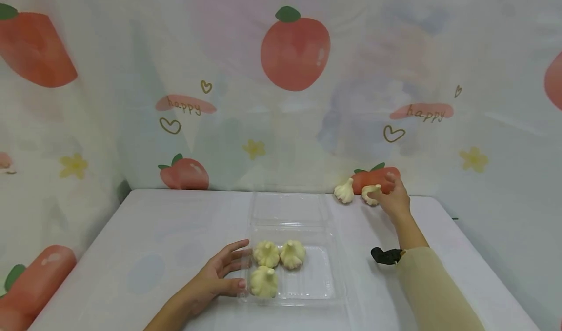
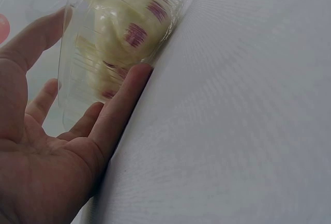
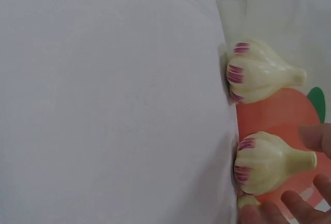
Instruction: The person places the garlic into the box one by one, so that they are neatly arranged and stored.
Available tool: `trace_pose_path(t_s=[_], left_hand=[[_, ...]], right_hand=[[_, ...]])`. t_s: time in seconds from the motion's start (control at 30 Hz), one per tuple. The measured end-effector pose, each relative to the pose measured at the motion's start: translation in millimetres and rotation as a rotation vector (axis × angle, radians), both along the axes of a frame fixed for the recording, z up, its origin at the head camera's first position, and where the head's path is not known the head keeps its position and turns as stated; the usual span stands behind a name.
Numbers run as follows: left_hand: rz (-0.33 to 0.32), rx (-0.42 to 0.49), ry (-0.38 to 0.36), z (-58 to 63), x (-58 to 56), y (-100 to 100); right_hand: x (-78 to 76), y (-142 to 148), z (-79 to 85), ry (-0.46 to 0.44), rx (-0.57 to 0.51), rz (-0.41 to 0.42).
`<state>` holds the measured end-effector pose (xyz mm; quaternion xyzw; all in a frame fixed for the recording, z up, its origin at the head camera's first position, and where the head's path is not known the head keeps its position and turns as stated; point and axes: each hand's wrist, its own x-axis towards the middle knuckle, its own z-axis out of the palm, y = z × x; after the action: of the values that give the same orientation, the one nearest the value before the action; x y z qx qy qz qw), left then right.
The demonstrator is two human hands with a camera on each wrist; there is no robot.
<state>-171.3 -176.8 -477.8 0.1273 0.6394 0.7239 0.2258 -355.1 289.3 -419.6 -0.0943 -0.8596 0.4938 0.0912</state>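
We face a pale cloth backdrop (image 1: 237, 43) printed with red fruit, hearts and the word "happy", rising behind a clear plastic container (image 1: 307, 277). The container sits on a white-covered bench (image 1: 175, 238), its see-through lid (image 1: 290, 209) folded back on its far side. To the container's right runs a beige sleeve (image 1: 432, 287). Of the two hands, the left hand (image 1: 215, 272) is at the container's left side, fingers spread, tips against its wall. The right hand (image 1: 395, 199) is beyond the container's far right corner, thumb and fingers apart about a cream garlic bulb (image 3: 261, 164); we cannot tell whether they touch it. A neighbouring bulb (image 1: 344, 192) stands just beside that one, nearer the container. Inside the container, on its left, we find three bulbs (image 1: 264, 282): two behind, one in front. Smallest are the purple streaks (image 3: 236, 74) at the bulbs' bases.
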Motion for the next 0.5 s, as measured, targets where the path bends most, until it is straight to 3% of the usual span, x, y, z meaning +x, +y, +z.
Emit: trace_pose_path(t_s=[0.5], left_hand=[[0.004,-0.001,0.0,-0.6,-1.7,-1.9]], right_hand=[[-19.4,-9.6,-22.5,-0.099,0.034,-0.025]])
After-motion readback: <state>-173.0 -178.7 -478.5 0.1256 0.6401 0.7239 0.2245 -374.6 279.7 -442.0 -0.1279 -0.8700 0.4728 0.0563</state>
